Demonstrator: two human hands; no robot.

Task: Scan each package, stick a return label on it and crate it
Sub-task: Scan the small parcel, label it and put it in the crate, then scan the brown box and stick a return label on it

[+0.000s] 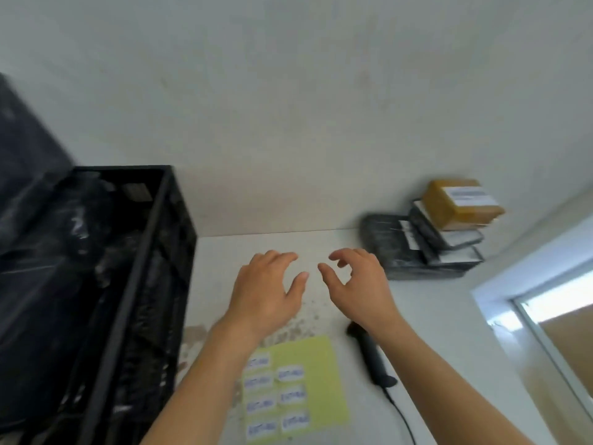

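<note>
My left hand (268,292) and my right hand (356,284) hover side by side over the white table, both empty, fingers loosely spread. A stack of packages (430,239) sits at the back right by the wall: black bags with white labels and a brown box (459,203) on top. A yellow sheet of white return labels (295,387) lies near the front, partly under my left forearm. The black handheld scanner (372,358) lies beside it with its cable, partly under my right wrist. The black crate (160,252) on the left holds black bagged packages.
The white table (433,316) meets a plain wall at the back. A window frame (526,303) borders the table on the right. A dark object (22,146) stands behind the crate at the far left.
</note>
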